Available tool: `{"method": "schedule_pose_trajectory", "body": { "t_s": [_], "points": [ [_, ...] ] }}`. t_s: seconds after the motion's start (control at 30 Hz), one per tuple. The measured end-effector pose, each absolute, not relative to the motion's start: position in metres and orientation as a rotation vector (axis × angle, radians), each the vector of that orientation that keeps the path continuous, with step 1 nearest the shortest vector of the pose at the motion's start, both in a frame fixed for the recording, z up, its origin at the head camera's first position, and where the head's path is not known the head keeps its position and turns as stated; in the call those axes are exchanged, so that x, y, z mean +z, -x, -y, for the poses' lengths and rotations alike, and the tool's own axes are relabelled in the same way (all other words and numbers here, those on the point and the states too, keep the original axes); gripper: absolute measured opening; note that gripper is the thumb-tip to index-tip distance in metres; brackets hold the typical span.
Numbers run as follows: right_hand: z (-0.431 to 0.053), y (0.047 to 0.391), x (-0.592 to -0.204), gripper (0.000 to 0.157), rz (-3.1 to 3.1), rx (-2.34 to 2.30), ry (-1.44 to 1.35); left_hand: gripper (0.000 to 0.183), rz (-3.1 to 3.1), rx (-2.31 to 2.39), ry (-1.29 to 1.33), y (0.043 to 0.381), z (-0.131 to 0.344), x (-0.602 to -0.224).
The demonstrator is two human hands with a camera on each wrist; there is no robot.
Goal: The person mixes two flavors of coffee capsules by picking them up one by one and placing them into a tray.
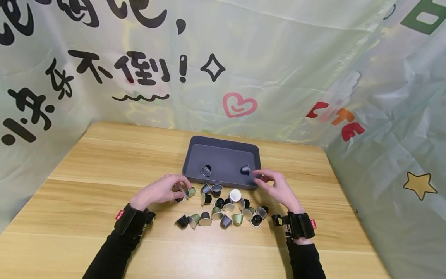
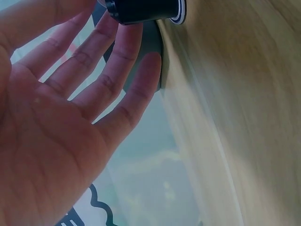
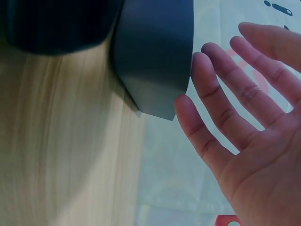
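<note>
My left hand (image 1: 163, 190) is at the left end of a group of coffee capsules, its thumb and index finger apart beside a green capsule (image 1: 190, 192). A black capsule (image 2: 146, 10) overlaps its fingers in the left wrist view; the thumb tip is out of frame there. My right hand (image 1: 277, 188) is at the front right corner of a dark grey tray (image 1: 223, 141), fingers relaxed and spread, holding nothing. Close to its fingertips a dark capsule (image 1: 245, 169) lies on its side in the tray. Another dark capsule (image 1: 206, 170) lies in the tray's left half.
Several capsules in black, green, grey and silver lie scattered on the wooden table (image 1: 104, 170) in front of the tray. One capsule (image 1: 235, 195) shows a white lid facing up. A printed cloth (image 1: 278, 77) hangs behind the table and along its sides.
</note>
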State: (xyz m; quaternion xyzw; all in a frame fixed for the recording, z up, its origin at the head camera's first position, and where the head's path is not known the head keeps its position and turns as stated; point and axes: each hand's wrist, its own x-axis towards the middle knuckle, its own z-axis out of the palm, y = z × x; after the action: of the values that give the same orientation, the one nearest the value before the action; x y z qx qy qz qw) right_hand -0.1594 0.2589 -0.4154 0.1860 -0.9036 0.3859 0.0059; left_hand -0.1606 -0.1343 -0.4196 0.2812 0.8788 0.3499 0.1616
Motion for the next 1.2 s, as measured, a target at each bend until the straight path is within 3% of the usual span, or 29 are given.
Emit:
{"method": "schedule_pose_trajectory", "body": {
  "t_s": [1.2],
  "points": [
    [-0.260,0.157,-0.435,0.030,2.800,1.268,-0.588,0.017,-2.489,1.005,-0.869,0.163,0.128,-0.429]
  ]
}}
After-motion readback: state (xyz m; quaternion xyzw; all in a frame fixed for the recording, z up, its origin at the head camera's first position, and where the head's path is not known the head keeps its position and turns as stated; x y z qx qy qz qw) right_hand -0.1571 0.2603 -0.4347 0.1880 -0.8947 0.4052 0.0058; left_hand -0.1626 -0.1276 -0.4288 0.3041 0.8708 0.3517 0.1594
